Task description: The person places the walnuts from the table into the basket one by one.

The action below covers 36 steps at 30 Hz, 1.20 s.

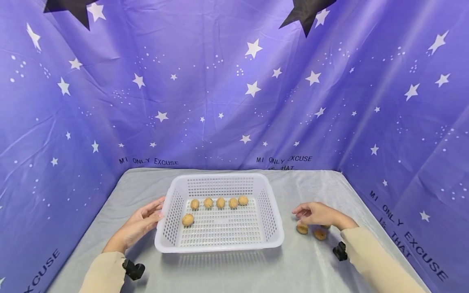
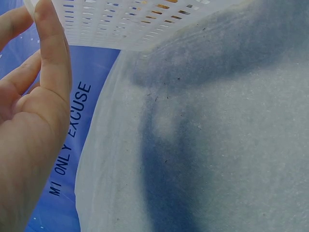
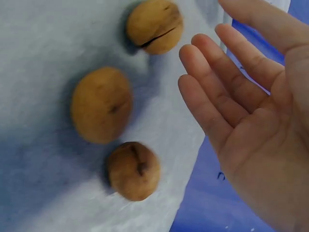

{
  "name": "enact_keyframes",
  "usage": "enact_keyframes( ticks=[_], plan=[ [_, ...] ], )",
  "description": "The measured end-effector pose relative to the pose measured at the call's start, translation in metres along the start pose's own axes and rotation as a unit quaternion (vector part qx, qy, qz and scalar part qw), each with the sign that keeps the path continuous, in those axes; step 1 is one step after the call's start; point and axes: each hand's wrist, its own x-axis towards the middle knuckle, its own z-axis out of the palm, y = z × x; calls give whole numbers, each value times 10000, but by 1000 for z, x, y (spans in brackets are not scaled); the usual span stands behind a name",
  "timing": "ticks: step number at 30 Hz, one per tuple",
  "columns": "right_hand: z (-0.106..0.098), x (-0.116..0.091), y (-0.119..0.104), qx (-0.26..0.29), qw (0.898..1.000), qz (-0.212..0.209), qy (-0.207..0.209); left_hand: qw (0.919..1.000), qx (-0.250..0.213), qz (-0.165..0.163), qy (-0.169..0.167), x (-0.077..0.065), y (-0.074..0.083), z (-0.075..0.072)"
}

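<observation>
At lower right, the right hand (image 1: 318,214), fingers apart, apparently reaches for walnuts (image 1: 320,235); picking one needs pinching. Left hand (image 1: 138,224) grips basket (image 1: 220,249).

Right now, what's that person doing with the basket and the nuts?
A person's left hand touches the rim of a white rectangular plastic basket full of little holes. Six round brown walnuts sit inside: five in a row toward the back, one nearer the front at the left. The right hand, empty, is near three more walnuts on the grey cloth.
</observation>
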Motion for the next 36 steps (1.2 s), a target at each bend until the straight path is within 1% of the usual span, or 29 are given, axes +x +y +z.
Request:
enact_keyframes(
  ticks=[4,8,13,17,21,26,31,36],
  plan=[
    [3,-6,8,184,9996,161,-128,10000,-28,-31,24,-1,1,0],
    [4,-8,13,217,9993,222,-224,9999,-5,-63,82,-1,2,2],
    [4,-8,14,121,9992,231,-297,9999,28,-98,126,-1,4,3],
    [2,-8,10,-41,9994,209,-270,9999,28,-118,102,0,4,3],
    [-5,-6,2,-159,9996,162,-178,9999,52,-112,82,1,4,2],
    [-22,0,-14,-401,9991,100,87,9999,67,-88,72,1,4,1],
    [-41,9,-34,-769,9962,-156,367,9999,77,-82,80,0,5,1],
    [-50,17,-54,-831,9948,-329,497,9999,91,-97,65,-1,5,3]
  ],
)
